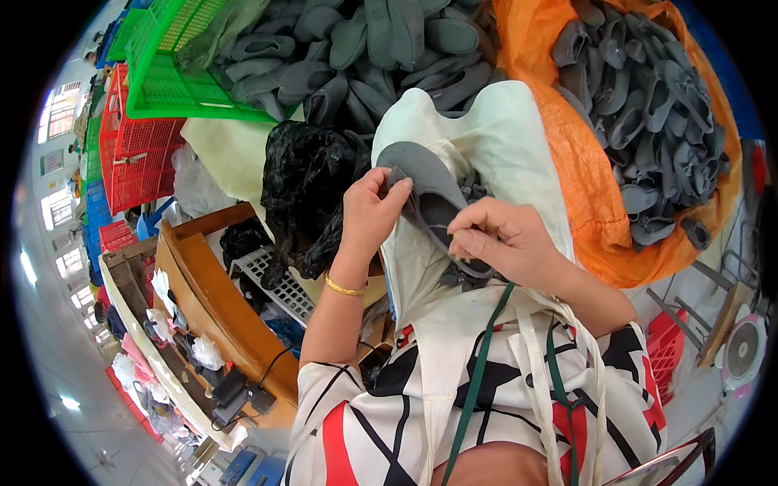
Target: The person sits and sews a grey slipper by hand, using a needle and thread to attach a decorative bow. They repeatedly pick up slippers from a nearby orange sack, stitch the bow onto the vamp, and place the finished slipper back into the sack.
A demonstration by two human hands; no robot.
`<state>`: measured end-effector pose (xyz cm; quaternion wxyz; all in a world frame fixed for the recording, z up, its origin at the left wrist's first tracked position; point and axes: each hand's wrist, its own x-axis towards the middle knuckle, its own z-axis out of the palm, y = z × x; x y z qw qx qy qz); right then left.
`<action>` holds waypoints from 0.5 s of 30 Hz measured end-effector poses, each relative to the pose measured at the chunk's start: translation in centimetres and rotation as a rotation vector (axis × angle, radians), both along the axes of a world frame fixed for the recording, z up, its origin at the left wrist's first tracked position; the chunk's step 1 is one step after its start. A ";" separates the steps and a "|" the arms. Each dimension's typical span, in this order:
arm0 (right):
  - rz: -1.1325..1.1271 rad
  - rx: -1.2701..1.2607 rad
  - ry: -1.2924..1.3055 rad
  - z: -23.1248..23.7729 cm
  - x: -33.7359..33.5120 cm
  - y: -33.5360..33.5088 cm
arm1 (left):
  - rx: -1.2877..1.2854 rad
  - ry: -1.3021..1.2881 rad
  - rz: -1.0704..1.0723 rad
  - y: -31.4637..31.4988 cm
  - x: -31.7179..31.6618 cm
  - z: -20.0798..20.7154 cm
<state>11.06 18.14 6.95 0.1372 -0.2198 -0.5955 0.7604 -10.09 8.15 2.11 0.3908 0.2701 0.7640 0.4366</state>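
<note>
A grey cloth shoe [421,166] is held above my lap, its rounded toe pointing up and away from me. My left hand [374,212] grips its left side near the toe, thumb and fingers pinching a small grey scrap [395,176] against the upper. Over the shoe's opening and heel, my right hand [506,239] has its thumb and fingertips pressed together. Whatever lies between those fingertips is too small or hidden to make out. Small dark grey pieces [472,185] rest on the cream apron [519,146] spread across my lap, partly hidden by the shoe and right hand.
Beyond my lap is a heap of grey shoes [389,49] beside a green crate [194,105]. An orange sack [592,202] full of grey shoes stands right. A black plastic bag [308,170], white basket [275,279] and wooden furniture [235,324] are left; a fan [743,348] stands far right.
</note>
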 end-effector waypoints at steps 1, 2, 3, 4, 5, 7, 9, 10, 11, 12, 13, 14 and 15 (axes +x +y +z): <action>0.025 -0.124 -0.040 -0.2 -0.1 0.1 | 0.006 -0.016 0.006 -0.1 -0.1 -0.2; 0.025 -0.076 -0.112 -0.5 -0.6 0.2 | 0.012 -0.033 0.012 -0.2 -0.1 -0.4; 0.019 -0.025 -0.186 -0.9 -1.4 0.5 | 0.010 -0.026 0.002 -0.3 -0.2 -0.7; 0.017 0.027 -0.258 -1.3 -2.1 0.7 | 0.008 -0.016 -0.005 -0.4 -0.3 -0.9; 0.008 0.120 -0.256 -2.1 -2.6 0.9 | 0.006 -0.007 -0.012 -0.5 -0.4 -1.2; -0.006 0.304 -0.251 -3.8 -3.5 0.8 | 0.013 0.049 -0.025 -0.7 -0.5 -1.8; -0.003 0.320 -0.261 -4.9 -4.1 0.7 | 0.012 0.084 -0.030 -0.7 -0.5 -1.9; -0.003 0.329 -0.268 -5.1 -4.3 0.7 | 0.008 0.090 -0.029 -0.6 -0.5 -2.0; 0.003 0.319 -0.273 -5.1 -4.5 0.7 | 0.004 0.096 -0.029 -0.6 -0.5 -1.9; 0.011 0.308 -0.280 -5.1 -4.6 0.7 | 0.004 0.083 -0.009 -0.4 -0.4 -1.8; 0.018 0.298 -0.287 -5.1 -4.7 0.8 | 0.003 0.071 0.011 -0.2 -0.2 -1.4; 0.016 0.292 -0.285 -5.4 -4.8 0.9 | 0.003 0.058 0.031 -0.1 0.0 -1.2; 0.015 0.288 -0.280 -5.7 -4.8 0.9 | -0.002 0.052 0.037 0.0 0.0 -1.0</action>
